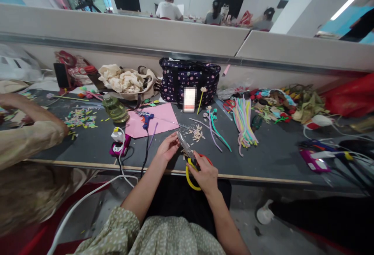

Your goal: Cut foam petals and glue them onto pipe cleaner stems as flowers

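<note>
The dark desk (271,157) stretches right across, and over on the left a co-worker's arm (35,136) leans in on it. Centre back, here's the dotted bag (189,78), dark and bulky, up against the partition. In front of it and to the left, the pink sheet (160,120) lies flat. Right of centre, it's the bundle (244,122) of fuzzy pastel stems, fanned out on the desk.

Now the scissors (187,148), yellow and red at the handles, slanting over the desk's near edge with the tips pointing forward and left. The right hand (206,175) is closed round those handles. The left hand (169,148) is half curled, fingertips right by the blade tips; whether they pinch anything, I can't tell.

Left of the sheet, the bottle (115,109) of yellowish liquid. On the sheet, the blue glue gun (147,120). A pale flower (203,89) stands before the bag, and just beyond the scissors, a scatter of tiny beige clippings (197,133).
</note>
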Available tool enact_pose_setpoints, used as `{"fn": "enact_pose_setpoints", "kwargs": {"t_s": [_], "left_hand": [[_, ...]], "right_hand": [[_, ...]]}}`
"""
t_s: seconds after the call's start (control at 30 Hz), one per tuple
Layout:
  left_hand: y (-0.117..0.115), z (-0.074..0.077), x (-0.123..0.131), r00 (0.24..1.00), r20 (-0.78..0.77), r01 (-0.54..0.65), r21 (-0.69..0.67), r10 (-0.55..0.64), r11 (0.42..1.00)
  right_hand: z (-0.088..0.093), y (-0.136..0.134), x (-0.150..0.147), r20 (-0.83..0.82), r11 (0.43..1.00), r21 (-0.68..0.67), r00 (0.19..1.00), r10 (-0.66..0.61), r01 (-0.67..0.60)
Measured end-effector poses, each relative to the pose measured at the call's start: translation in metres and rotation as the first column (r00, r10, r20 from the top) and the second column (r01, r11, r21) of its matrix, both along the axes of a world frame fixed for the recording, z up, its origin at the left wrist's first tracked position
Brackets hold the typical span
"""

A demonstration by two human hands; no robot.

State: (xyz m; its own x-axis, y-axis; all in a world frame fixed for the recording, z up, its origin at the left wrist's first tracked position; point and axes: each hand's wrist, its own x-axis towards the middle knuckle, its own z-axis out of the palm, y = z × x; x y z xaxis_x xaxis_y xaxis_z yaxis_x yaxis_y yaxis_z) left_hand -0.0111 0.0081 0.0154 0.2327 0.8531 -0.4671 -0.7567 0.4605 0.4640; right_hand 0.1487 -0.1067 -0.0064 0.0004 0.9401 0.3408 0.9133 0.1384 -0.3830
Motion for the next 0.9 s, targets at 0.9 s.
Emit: {"fn": "enact_pose_setpoints", "kwargs": {"t_s": [0.9], "left_hand": [[0.005, -0.012, -0.001, 0.975, -0.208, -0.060, 0.072, 0.074, 0.996]], "right_hand": [[-0.006, 0.006, 0.011, -0.065, 0.998, -0.009, 0.996, -0.069, 0.068]]}}
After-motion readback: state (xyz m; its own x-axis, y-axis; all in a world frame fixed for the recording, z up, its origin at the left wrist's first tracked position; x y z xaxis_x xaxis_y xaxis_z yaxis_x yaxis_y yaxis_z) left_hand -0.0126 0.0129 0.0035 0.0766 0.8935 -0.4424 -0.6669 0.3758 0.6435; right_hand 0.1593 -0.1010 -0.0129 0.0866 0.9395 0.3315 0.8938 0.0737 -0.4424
